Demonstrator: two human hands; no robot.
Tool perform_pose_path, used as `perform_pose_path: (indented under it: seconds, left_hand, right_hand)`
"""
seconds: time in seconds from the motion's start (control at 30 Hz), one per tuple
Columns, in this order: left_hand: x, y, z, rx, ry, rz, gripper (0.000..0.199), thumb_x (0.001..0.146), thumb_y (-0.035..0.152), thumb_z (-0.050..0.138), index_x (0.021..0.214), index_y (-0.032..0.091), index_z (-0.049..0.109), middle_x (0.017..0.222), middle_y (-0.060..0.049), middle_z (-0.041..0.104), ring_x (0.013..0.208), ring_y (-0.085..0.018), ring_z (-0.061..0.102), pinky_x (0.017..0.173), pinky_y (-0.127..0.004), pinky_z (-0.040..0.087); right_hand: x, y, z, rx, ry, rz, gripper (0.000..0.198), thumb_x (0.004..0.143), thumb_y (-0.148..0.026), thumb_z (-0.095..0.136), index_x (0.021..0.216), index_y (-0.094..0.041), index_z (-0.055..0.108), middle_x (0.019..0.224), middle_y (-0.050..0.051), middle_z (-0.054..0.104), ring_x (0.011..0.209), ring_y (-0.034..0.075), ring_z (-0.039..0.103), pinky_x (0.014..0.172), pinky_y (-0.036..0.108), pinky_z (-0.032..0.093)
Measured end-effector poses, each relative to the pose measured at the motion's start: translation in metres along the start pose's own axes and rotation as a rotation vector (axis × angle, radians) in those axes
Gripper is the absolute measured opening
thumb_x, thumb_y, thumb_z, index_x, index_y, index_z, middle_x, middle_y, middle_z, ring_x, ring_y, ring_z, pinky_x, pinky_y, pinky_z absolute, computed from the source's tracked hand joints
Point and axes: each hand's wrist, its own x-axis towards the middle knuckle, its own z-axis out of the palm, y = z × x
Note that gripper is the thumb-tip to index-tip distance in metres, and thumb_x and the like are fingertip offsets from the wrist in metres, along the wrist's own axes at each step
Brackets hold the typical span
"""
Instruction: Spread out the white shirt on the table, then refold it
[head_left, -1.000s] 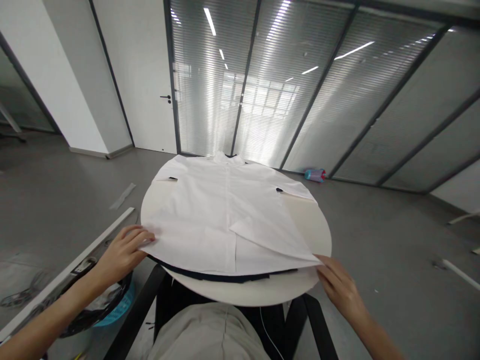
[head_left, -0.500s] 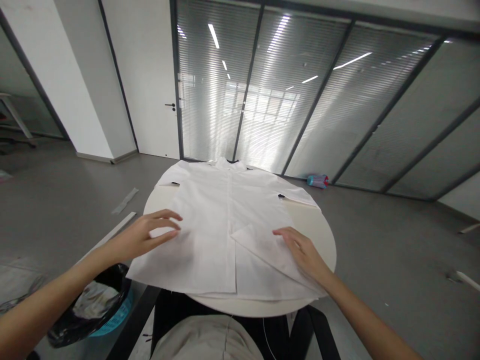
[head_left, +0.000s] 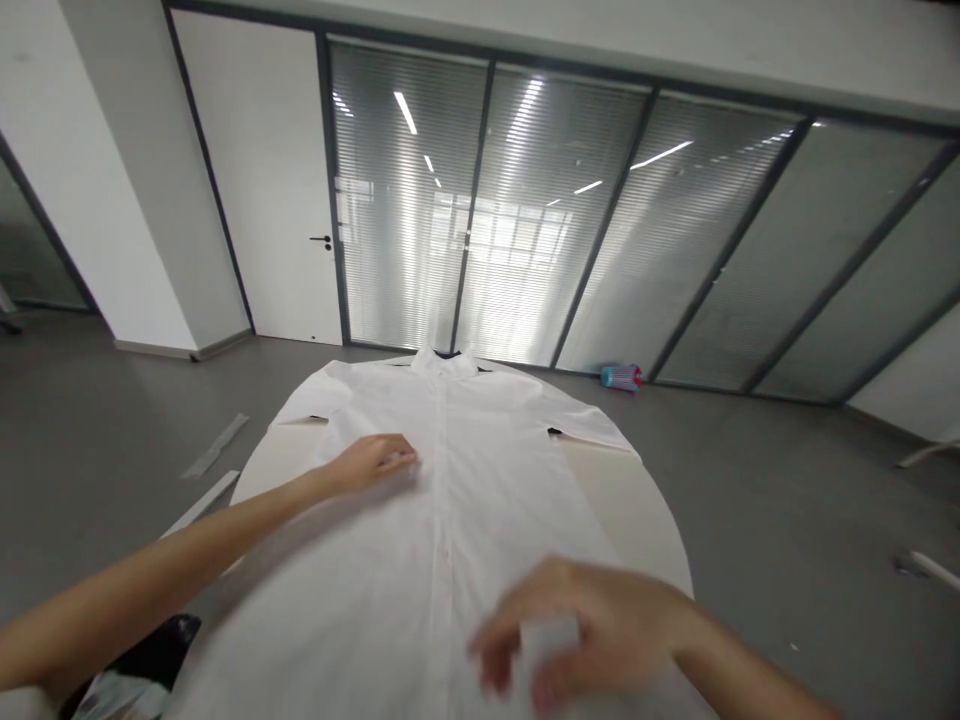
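Note:
A white button-front shirt (head_left: 442,500) with a stand collar is spread face up, collar at the far side, on a round pale table (head_left: 637,500). My left hand (head_left: 375,462) reaches over the shirt's left half, close to the button strip. Its fingers are curled together near the fabric, and whatever may be in them is hidden. Low on the shirt's right side is my right hand (head_left: 592,625), smeared by motion. Thumb and fingers are apart there, with white showing between them.
At the lower left, a bin with a black liner (head_left: 154,650) holds pale crumpled material. A blue-and-red patterned object (head_left: 621,377) lies on the floor by the glass partition (head_left: 510,220). A pale strip (head_left: 216,447) lies on the floor at the left.
My left hand has moved right toward the button strip, its fingers now curled. My right hand has come lower and nearer. The folded-over right front flap now lies flat.

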Motion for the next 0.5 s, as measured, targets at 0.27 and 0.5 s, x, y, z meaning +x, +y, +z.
perform_pose_path:
  seconds: [0.27,0.5]
  left_hand:
    - [0.111,-0.129,-0.013,0.406,0.187,-0.412,0.058,0.099,0.054,0.039,0.145,0.02,0.051,0.153,-0.011,0.046,0.143,-0.033,0.036,0.116,-0.049,0.029]
    - [0.088,-0.229,-0.013,0.429,0.035,-0.682,0.066,0.098,0.06,0.03,0.154,0.024,0.038,0.158,-0.014,0.036,0.142,-0.04,0.033,0.115,-0.055,0.022]
  right_hand:
    - [0.102,0.213,-0.193,-0.664,0.818,0.557,0.055,0.103,-0.047,0.038,0.148,-0.018,0.047,0.156,0.01,0.042,0.145,0.025,0.036,0.121,0.042,0.025]
    - [0.072,0.325,-0.23,-0.692,0.549,0.893,0.062,0.103,-0.056,0.01,0.159,-0.033,0.024,0.167,0.0,0.014,0.153,0.025,0.013,0.122,0.058,0.009]
